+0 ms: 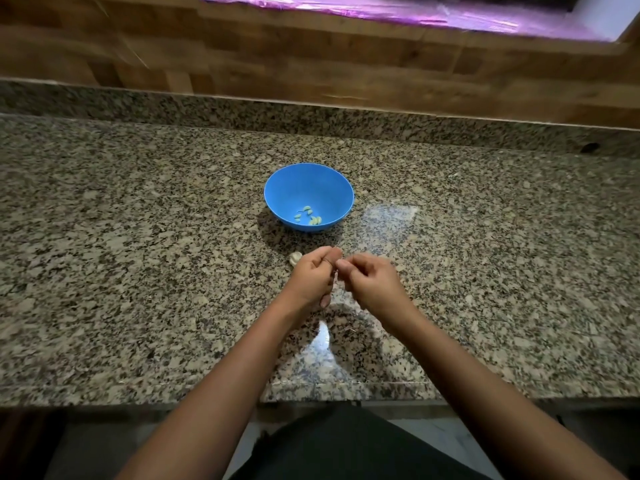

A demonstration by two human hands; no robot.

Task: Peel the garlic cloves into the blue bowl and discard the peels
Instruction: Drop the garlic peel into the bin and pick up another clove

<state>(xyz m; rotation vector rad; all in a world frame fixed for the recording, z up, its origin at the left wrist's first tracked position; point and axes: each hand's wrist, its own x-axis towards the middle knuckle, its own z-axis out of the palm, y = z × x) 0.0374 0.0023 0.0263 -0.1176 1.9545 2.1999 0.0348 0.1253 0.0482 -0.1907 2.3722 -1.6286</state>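
The blue bowl [309, 197] stands on the granite counter [138, 237] and holds several peeled garlic cloves [309, 216] near its front wall. Just in front of the bowl, my left hand [311, 280] and my right hand [372, 284] meet fingertip to fingertip above the counter, both curled and pinching a small garlic clove [335, 274] between them. The clove is almost wholly hidden by my fingers. A pale piece of garlic [295, 258] lies on the counter, touching the far left side of my left hand.
A small scrap of peel [351, 330] lies on the counter between my forearms. The counter's front edge [346, 388] runs under my arms. A granite upstand and wooden wall [311, 74] close off the back.
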